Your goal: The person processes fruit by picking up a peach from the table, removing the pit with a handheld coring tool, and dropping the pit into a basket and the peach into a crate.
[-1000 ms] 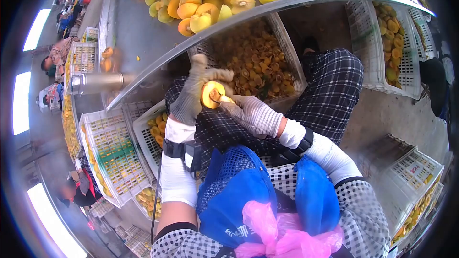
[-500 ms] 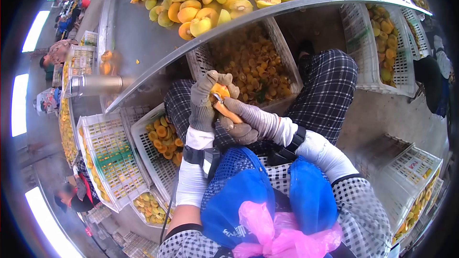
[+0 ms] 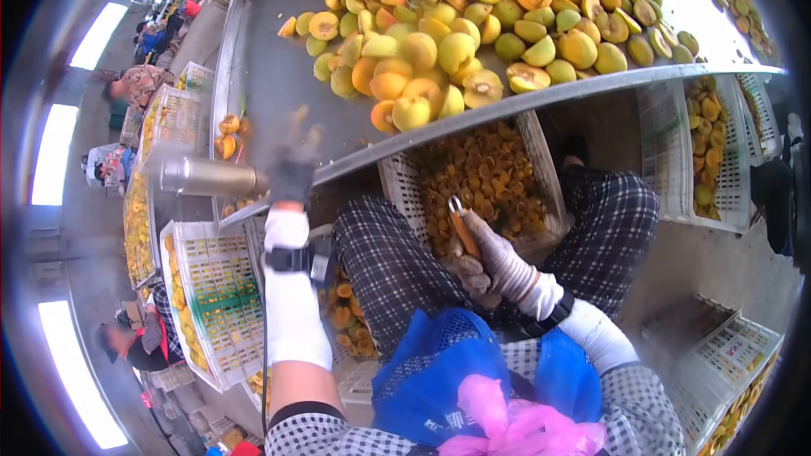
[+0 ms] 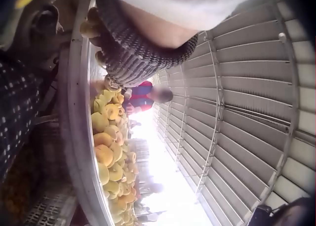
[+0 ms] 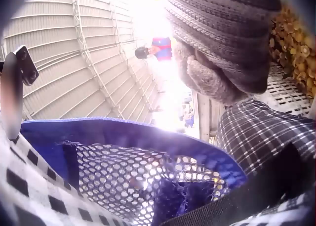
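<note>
In the head view my gloved left hand (image 3: 294,165) is blurred over the near-left edge of the metal table (image 3: 279,59), fingers spread, with no fruit visible in it. My right hand (image 3: 498,266), in a ribbed glove, grips a pitting tool with a wooden handle (image 3: 467,235). The tool's looped metal tip (image 3: 455,204) points up and away, overlapping the crate (image 3: 405,190) of small brown-orange pieces below. Halved yellow peaches (image 3: 414,59) lie heaped on the table. The left wrist view shows the left glove (image 4: 138,53) beside the table rim; the tool is hidden in the right wrist view.
A metal cylinder (image 3: 207,177) juts out at the table's left side. White crates of fruit stand at left (image 3: 224,304) and right (image 3: 663,152). My checked knees (image 3: 397,245) flank the crate under the table. Other people (image 3: 139,346) are seated farther left.
The peach half that my left hand held against the tool is out of that hand. The left hand has swung up and left to the table; the right hand keeps the tool over my lap.
</note>
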`<act>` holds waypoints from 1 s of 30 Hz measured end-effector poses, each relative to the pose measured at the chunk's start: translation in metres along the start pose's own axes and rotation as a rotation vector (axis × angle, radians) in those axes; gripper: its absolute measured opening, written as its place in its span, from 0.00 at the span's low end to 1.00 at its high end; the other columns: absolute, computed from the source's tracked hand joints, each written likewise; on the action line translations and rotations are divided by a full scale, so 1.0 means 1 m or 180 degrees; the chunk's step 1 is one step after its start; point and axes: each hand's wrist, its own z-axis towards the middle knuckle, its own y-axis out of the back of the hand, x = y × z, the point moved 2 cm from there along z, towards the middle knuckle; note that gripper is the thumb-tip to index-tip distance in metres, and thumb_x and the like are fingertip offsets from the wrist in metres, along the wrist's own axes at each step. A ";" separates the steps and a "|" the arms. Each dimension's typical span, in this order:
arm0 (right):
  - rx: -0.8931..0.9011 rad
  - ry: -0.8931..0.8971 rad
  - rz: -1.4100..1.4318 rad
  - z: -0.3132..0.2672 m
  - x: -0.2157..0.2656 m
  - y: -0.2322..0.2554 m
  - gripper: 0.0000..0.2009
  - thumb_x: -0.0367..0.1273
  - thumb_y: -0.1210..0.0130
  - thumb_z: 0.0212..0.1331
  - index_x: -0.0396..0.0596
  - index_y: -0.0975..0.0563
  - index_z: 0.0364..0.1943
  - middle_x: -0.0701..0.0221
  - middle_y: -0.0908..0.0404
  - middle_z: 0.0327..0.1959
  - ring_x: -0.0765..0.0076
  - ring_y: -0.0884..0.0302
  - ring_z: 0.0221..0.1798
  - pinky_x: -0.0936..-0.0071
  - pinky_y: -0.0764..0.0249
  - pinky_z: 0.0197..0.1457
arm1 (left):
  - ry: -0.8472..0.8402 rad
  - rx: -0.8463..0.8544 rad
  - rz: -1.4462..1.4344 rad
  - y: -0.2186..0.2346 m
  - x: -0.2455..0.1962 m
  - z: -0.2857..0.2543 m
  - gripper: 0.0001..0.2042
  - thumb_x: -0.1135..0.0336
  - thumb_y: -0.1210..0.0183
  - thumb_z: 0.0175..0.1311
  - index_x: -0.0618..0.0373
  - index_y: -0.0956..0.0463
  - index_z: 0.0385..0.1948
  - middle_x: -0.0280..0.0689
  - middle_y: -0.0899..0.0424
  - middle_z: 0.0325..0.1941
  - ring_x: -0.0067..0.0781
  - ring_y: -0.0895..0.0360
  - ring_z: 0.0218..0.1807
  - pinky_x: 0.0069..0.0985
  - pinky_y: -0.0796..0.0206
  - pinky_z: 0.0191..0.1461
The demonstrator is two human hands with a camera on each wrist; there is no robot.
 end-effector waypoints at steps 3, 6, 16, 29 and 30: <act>-0.0410 -0.0035 -0.0120 0.007 0.002 0.005 0.27 0.60 0.58 0.66 0.52 0.29 0.28 0.76 0.39 0.09 0.78 0.47 0.07 0.81 0.51 0.09 | -0.0466 0.0325 0.0186 -0.036 -0.036 0.067 0.30 0.53 0.38 0.55 0.55 0.30 0.60 0.49 0.23 0.58 0.50 0.24 0.57 0.38 0.33 0.59; -0.0401 0.0135 -0.0423 0.006 0.011 -0.003 0.27 0.60 0.58 0.66 0.52 0.28 0.28 0.77 0.40 0.08 0.79 0.46 0.07 0.80 0.51 0.10 | -0.0034 0.0728 0.0706 -0.079 -0.021 0.097 0.33 0.51 0.38 0.54 0.53 0.33 0.62 0.48 0.23 0.58 0.50 0.26 0.60 0.41 0.35 0.61; -0.0467 0.0613 -0.1158 -0.009 0.021 -0.025 0.20 0.52 0.54 0.70 0.53 0.30 0.28 0.83 0.40 0.15 0.84 0.48 0.15 0.82 0.50 0.17 | 0.1524 0.1235 -0.5167 -0.017 -0.003 0.010 0.33 0.38 0.52 0.64 0.61 0.32 0.55 0.52 0.18 0.33 0.30 0.28 0.15 0.22 0.37 0.15; -0.0598 0.1955 -0.3624 -0.017 -0.004 -0.025 0.22 0.49 0.49 0.66 0.45 0.23 0.51 0.51 0.18 0.31 0.46 0.18 0.36 0.60 0.24 0.38 | 0.2053 0.0990 -0.6034 -0.044 -0.125 -0.151 0.25 0.49 0.58 0.71 0.66 0.26 0.46 0.52 0.17 0.41 0.41 0.17 0.33 0.33 0.21 0.33; -0.0443 0.2134 -0.3323 -0.016 -0.004 -0.027 0.24 0.51 0.51 0.67 0.46 0.25 0.55 0.51 0.18 0.31 0.45 0.18 0.36 0.59 0.24 0.38 | 0.2043 0.0802 -0.5591 -0.043 -0.127 -0.152 0.21 0.49 0.56 0.72 0.61 0.25 0.44 0.51 0.17 0.46 0.47 0.17 0.32 0.38 0.21 0.35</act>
